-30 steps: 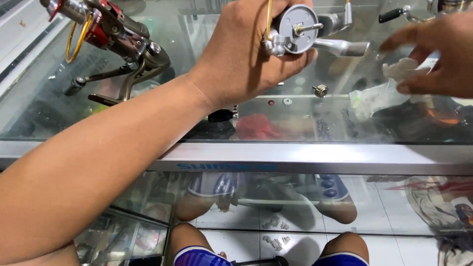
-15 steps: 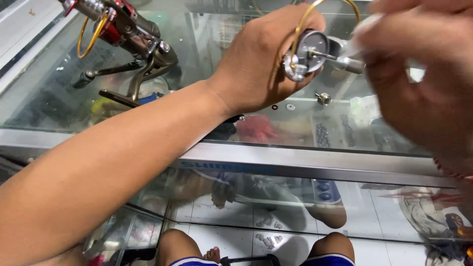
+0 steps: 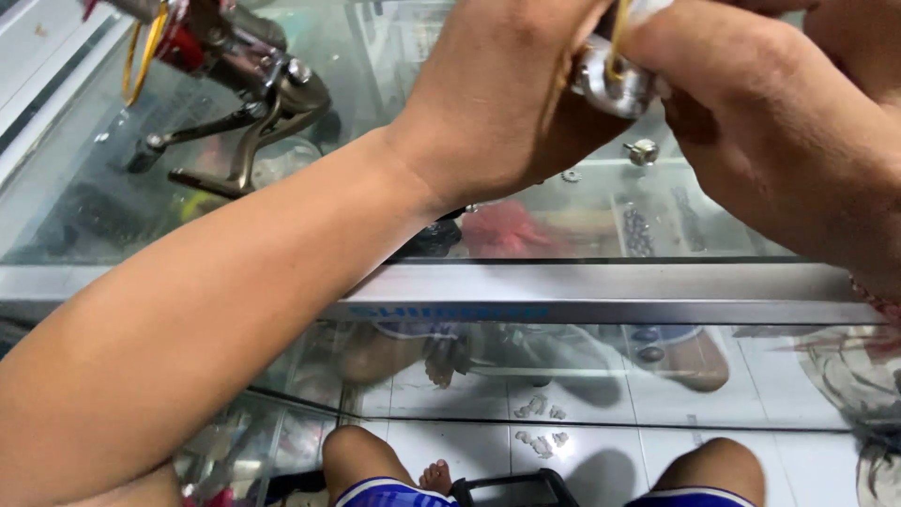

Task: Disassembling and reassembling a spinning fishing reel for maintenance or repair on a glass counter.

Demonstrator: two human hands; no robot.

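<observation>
A glass display counter [image 3: 394,113] with a metal front edge fills most of the view, its top and front panes showing goods inside and reflections of the person's knees. Over it stretches the person's left forearm, ending in the left hand [image 3: 497,103], whose fingers are clenched around a silvery metal reel part [image 3: 610,83] held above the glass near the top edge of the view. The right hand [image 3: 788,131] comes in from the upper right and presses against the same part from the other side, its fingers curled and pinched at a bit of white material [image 3: 648,9] at the part's upper end; a yellowish band runs across the metal between the two hands. To the upper left, a spinning fishing reel [image 3: 249,80] with red trim and a bent handle lies on the glass, well apart from both hands. Just below the held part, a small metal nut [image 3: 642,150] and a tiny washer [image 3: 571,176] rest on the countertop.
</observation>
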